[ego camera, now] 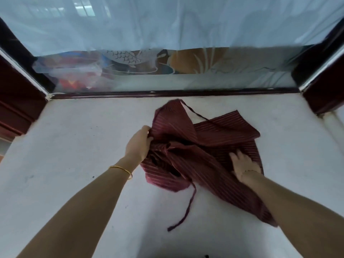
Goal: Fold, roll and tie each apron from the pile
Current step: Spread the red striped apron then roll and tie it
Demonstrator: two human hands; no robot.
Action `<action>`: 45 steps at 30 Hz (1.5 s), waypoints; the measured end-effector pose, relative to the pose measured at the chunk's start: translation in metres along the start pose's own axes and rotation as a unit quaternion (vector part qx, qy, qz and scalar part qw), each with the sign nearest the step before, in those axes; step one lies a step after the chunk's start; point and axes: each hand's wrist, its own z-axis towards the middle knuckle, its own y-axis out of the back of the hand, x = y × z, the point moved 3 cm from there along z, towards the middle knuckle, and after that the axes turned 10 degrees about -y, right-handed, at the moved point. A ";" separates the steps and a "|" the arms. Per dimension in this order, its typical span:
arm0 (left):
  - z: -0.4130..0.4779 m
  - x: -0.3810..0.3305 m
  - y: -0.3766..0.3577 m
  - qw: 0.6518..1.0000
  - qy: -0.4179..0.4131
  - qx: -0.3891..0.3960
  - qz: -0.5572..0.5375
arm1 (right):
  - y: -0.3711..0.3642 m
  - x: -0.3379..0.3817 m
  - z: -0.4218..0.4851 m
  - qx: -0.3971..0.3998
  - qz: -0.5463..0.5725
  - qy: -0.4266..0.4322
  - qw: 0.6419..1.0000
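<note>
Clearly we had barely begun: our left hand [138,144] gripped a bunched edge of the crumpled maroon pinstriped cloth apron [201,146] lying between both hands, our right hand [243,165] pressed flat on it, unfolded, unrolled, untied.

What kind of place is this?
Probably a home, at a window ledge: a sheer curtain hangs over the glass, a white sill holds the striped apron, with dark wooden frames alongside.
</note>
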 end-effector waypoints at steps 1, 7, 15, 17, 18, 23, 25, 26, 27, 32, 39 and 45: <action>0.002 -0.007 0.005 0.999 -0.012 -0.045 -0.005 | 0.006 -0.017 0.003 0.018 -0.025 -0.048 0.998; 0.010 0.003 -0.003 0.994 0.092 0.050 -0.002 | 0.044 0.009 -0.007 -0.090 0.163 0.015 0.982; -0.024 0.024 -0.035 0.930 0.296 0.184 -0.117 | 0.012 0.068 -0.038 -0.031 0.039 0.064 0.997; -0.012 0.019 -0.026 0.961 0.213 0.174 -0.011 | 0.028 0.063 -0.034 -0.099 0.037 0.055 0.993; -0.005 0.016 -0.018 0.970 0.173 0.166 0.041 | 0.042 0.059 -0.032 -0.133 0.024 0.041 0.990; 0.043 -0.026 0.051 0.974 0.056 0.061 0.210 | 0.152 0.027 -0.025 -0.261 -0.118 -0.014 0.958; 0.064 -0.050 0.086 0.966 0.027 0.007 0.258 | 0.197 0.011 -0.030 -0.257 -0.069 -0.042 0.963; 0.073 -0.061 0.103 0.965 0.023 -0.020 0.260 | 0.218 0.004 -0.032 -0.238 -0.011 -0.056 0.969; 0.081 -0.073 0.121 0.965 0.019 -0.051 0.257 | 0.239 -0.005 -0.037 -0.228 0.057 -0.068 0.970; 0.099 -0.121 0.190 0.977 0.030 -0.145 0.152 | 0.318 -0.038 -0.067 -0.156 0.580 -0.031 0.799; 0.078 -0.175 0.235 0.989 0.023 -0.144 -0.010 | 0.354 -0.051 -0.100 -0.109 0.918 0.057 0.377; 0.071 -0.183 0.233 0.960 -0.046 -0.251 -0.114 | 0.356 -0.072 -0.129 -0.463 0.748 0.011 0.475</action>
